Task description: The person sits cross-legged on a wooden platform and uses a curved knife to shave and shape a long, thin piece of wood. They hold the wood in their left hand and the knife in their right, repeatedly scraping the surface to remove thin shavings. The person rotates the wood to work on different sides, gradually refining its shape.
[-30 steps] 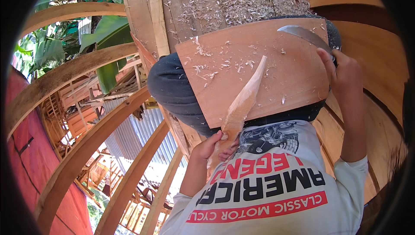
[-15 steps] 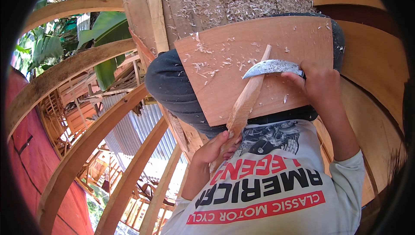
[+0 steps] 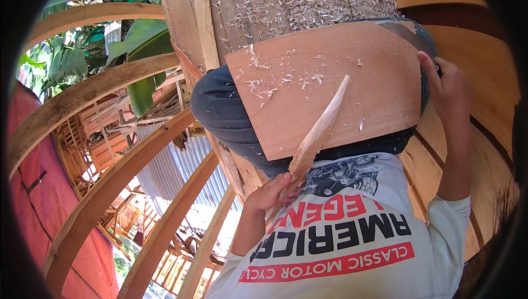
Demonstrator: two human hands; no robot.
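My left hand [image 3: 268, 193] is wrapped round the thick end of a pale wooden stick [image 3: 316, 130], close to my shirt. The stick tapers to a pointed tip that lies over a flat wooden board [image 3: 330, 51] on my lap. Off the board's right edge, my right hand [image 3: 450, 82] grips a curved knife [image 3: 406, 32], whose handle is mostly hidden by the fingers. Its blade points up and left over the board's far right corner, apart from the stick. Small shavings [image 3: 256, 86] lie scattered on the board.
Beyond the board, planks [image 3: 264, 2] are strewn with many curled shavings. Curved wooden ribs [image 3: 118, 181] stand to my left, with corrugated metal sheets [image 3: 192, 170] and banana leaves [image 3: 143, 40] outside them. Curved wooden planking [image 3: 465, 68] rises close on my right.
My right hand has swung the curved knife away from the stick, up and to the right. The stick's tip has dropped slightly toward me, while my left hand keeps its hold.
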